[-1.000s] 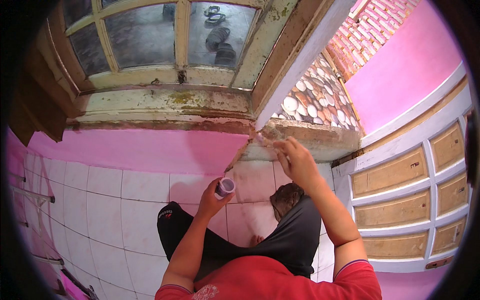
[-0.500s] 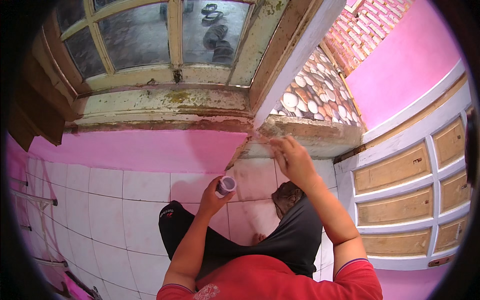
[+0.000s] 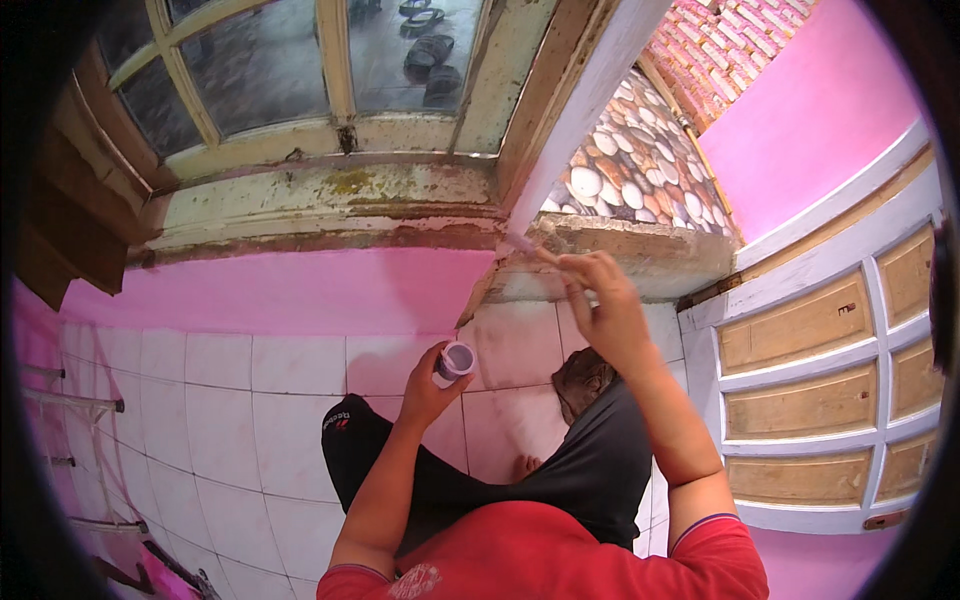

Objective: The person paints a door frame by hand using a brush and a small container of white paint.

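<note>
My left hand (image 3: 430, 385) is wrapped round a small open paint pot (image 3: 458, 359) with pale lilac inside, held over the floor tiles. In my right hand (image 3: 608, 310) is a paintbrush (image 3: 541, 253), gripped by its wooden handle. Its pale bristle end points up and left, at the foot of the lilac-white door frame post (image 3: 556, 140); whether it touches the wood I cannot tell. Below the brush, the corner of the pink wall (image 3: 330, 292) shows a chipped edge.
A worn window frame (image 3: 345, 185) with peeling paint runs along the upper left. Rightward stands a panelled door (image 3: 800, 400) with lilac-white rails. A doorway sill (image 3: 630, 245) borders a pebble-patterned floor (image 3: 640, 160). Dark cloth (image 3: 584, 385) lies by my right knee; a metal ladder (image 3: 85, 403) is far left.
My right hand has shifted slightly, and the brush now shows clearly against the base of the post. The left hand still holds the pot in nearly the same place.
</note>
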{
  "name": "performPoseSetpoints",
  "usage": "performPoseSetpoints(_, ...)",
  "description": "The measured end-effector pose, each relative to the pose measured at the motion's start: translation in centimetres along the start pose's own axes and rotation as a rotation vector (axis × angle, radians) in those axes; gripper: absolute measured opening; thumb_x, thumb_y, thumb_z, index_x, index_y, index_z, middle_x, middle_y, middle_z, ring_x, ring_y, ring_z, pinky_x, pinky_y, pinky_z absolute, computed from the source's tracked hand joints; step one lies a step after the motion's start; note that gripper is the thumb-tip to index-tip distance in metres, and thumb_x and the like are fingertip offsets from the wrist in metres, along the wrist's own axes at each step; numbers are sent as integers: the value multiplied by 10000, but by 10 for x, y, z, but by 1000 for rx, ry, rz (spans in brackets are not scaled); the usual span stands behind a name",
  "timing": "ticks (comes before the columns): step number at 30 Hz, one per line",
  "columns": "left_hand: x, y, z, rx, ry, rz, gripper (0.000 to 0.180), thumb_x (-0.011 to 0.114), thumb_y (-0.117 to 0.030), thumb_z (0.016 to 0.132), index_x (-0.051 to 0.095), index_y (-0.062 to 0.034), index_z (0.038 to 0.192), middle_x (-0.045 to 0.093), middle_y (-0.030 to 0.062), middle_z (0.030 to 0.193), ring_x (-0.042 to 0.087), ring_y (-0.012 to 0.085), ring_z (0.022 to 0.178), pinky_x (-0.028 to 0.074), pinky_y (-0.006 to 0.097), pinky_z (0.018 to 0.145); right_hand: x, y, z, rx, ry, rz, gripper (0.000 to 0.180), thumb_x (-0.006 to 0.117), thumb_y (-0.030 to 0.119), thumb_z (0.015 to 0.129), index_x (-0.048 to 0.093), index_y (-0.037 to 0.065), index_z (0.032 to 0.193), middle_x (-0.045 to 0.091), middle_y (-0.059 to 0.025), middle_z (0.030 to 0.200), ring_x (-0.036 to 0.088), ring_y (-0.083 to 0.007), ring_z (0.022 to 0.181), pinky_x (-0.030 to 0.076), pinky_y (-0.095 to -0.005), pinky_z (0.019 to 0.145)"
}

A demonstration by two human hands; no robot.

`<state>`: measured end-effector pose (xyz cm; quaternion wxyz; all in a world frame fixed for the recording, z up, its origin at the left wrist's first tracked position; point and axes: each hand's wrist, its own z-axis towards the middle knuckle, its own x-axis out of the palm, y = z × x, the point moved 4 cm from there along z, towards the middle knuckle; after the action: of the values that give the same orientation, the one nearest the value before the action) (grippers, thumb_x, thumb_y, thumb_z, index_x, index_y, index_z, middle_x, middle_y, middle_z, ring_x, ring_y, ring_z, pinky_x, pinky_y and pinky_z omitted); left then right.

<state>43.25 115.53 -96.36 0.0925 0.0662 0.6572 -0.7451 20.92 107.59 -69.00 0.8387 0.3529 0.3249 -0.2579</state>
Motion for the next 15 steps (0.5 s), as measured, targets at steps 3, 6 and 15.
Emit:
performPoseSetpoints(3,-4,-9,2,-42,19,22,695,891,-194,789,551,-29,1372,664,159,1271,663,288,1165,533,390,964,-23,11,-9,113,-42,64,159,682,20,942,668,-3,1098,675,-160,957,703,-278,815,557,-382,725)
performPoseSetpoints(6,-7,-18,3,4,-2,-21,719,882,-135,785,529,-42,1404,639,139,1358,624,267,1242,503,374,1021,-22,15,-39,282,65,167,134,699,51,942,687,2,1066,688,-141,883,697,-231,774,536,-331,683)
performPoseSetpoints(15,-4,-27,6,97,-6,15,741,878,-117,779,520,-56,1424,595,140,1428,586,294,1311,472,389,1095,45,35,-91,298,234,310,156,715,40,922,664,2,1064,679,-144,894,689,-245,712,551,-328,660)
